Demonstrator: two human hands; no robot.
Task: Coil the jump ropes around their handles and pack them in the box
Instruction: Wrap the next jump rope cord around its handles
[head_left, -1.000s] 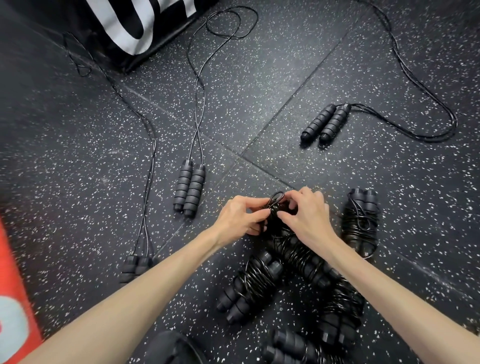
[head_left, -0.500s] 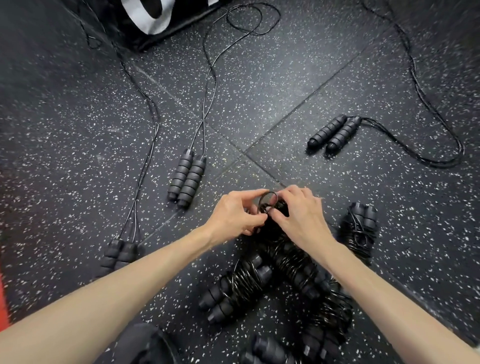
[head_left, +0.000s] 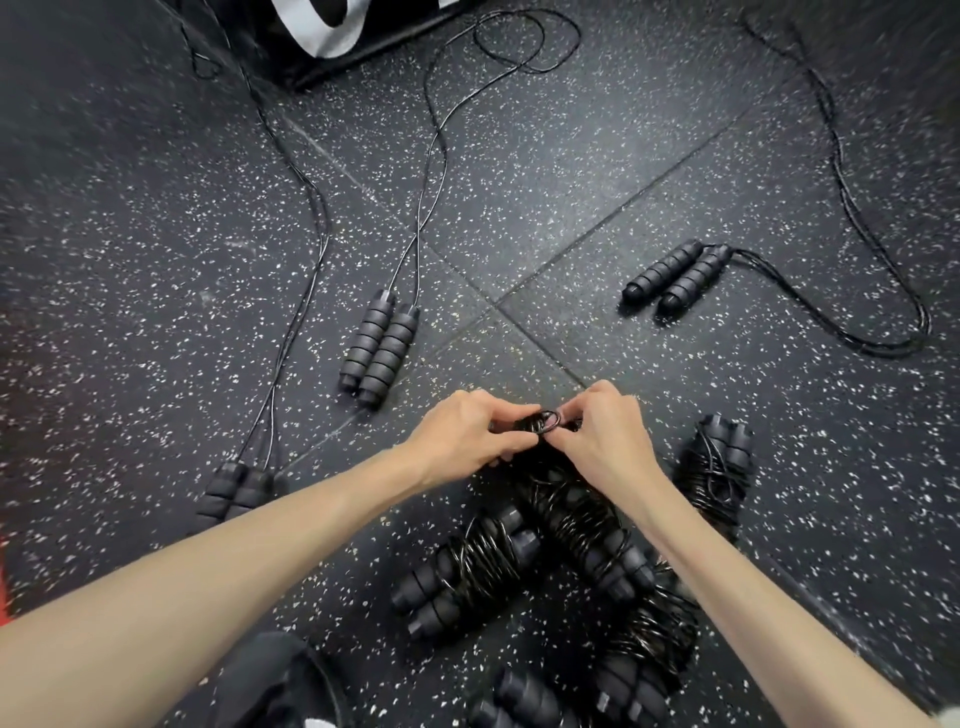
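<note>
Presently, a small cord loop atop the coiled jump rope is pinched between left hand and right hand, on the speckled floor.

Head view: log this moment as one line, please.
left hand: pinches cord loop | right hand: pinches cord loop | black foam-handled jump rope in hand: nearly coiled | uncoiled ropes: three | box: unseen

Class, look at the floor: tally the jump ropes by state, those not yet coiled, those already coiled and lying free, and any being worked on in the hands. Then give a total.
Uncoiled ropes: 3
Coiled ropes lying free: at least 4, bottom edge unclear
Rope in the hands: 1, left hand, right hand
Total: at least 8
</note>
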